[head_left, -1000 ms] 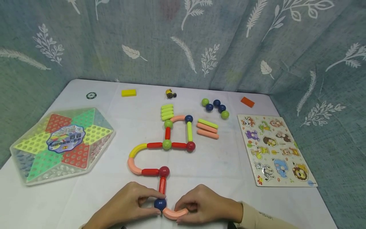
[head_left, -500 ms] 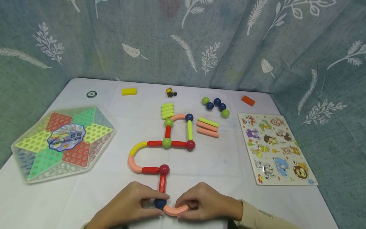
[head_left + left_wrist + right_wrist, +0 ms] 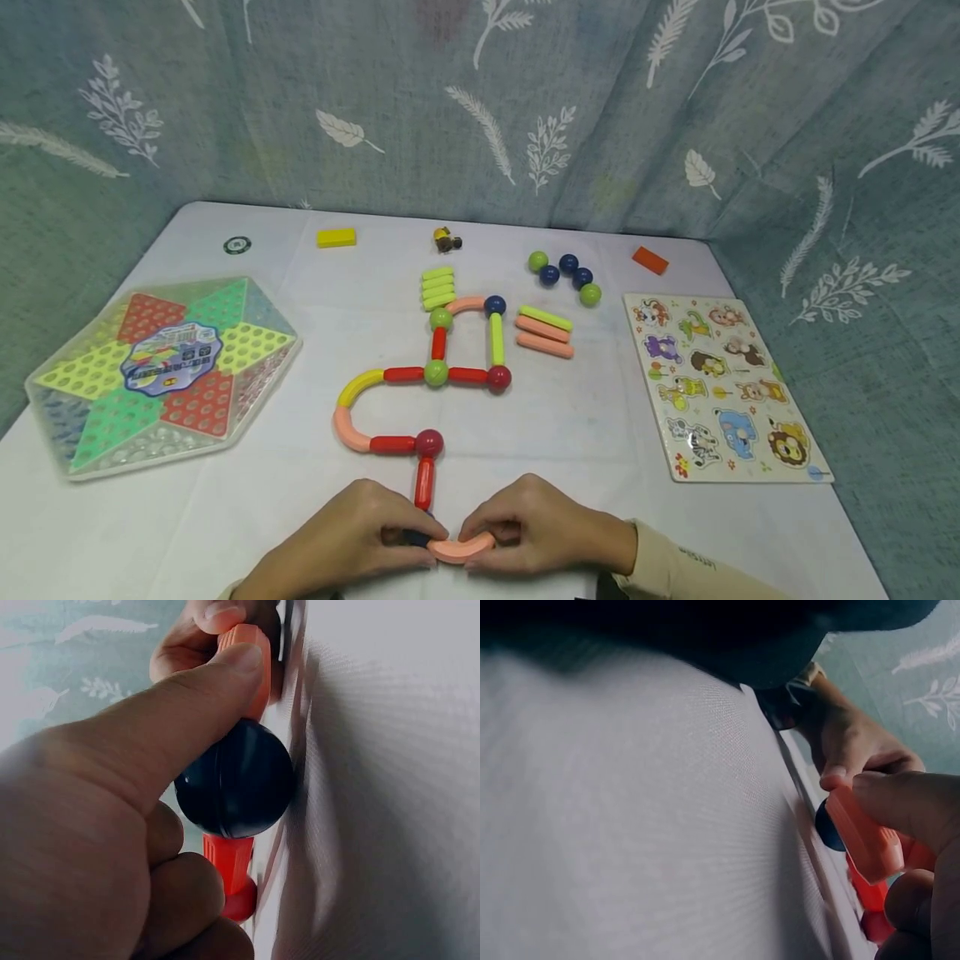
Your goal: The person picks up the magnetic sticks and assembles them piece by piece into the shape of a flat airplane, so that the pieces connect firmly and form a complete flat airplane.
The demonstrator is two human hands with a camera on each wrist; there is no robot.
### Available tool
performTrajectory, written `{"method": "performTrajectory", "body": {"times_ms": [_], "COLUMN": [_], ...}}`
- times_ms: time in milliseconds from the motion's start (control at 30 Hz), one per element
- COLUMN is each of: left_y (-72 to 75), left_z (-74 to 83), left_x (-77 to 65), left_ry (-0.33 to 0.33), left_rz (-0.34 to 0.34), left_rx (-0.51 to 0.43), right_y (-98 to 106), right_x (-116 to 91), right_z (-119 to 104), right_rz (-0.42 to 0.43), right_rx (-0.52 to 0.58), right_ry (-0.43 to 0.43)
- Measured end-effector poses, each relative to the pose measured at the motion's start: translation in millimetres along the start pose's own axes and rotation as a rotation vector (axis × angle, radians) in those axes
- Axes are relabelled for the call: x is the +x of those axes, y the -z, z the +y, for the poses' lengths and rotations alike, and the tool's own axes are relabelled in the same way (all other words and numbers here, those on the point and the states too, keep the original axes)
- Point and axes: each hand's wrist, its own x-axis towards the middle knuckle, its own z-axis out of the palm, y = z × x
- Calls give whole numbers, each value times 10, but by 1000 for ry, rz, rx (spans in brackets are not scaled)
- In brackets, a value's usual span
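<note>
In the head view, a peach curved magnetic rod lies at the near edge. My left hand pinches its left end; the left wrist view shows the thumb pressed on the rod, just past a dark blue ball. My right hand pinches the rod's other end between thumb and fingers. The left hand mostly hides the blue ball in the head view. A straight red rod runs from that ball up to a red ball. From there the chain continues through a red rod and a peach-and-yellow curve.
Beyond stands a closed loop of rods and balls around a green ball. Loose green rods, peach rods and several balls lie behind. A Chinese checkers box is left, an animal puzzle board right.
My left thumb and fingertips have slid right from the blue ball onto the curved rod's left end. The right hand keeps its hold on the other end.
</note>
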Motion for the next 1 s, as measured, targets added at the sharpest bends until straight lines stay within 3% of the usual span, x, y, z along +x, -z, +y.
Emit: {"method": "performTrajectory", "body": {"times_ms": [133,233,367,467,633,833,1000], "left_y": [1,3,3,-4,-17,-17,-6], "left_z": [-1,3,11,12,8,7,10], "left_x": [14,22,21,9,-12,-13,-19], "left_ry": [-1,12,38,39,63,79,93], "left_rz": [8,2,-9,-13,-44,-63,-77], "left_rx": [26,33,23,13,-33,-63,-86], "right_y": [14,188,646,1054,1608,1867,1952], "right_x": [-80,-119,-136,-146,-185,-196,-129], "right_z": [167,270,463,681,1068,1438,1564], "right_rz": [23,101,307,494,700,731,688], "right_rx": [-19,-79,-261,-391,-467,-470,-482], "right_ry": [-41,-104,-234,-396,-638,-829,-904]}}
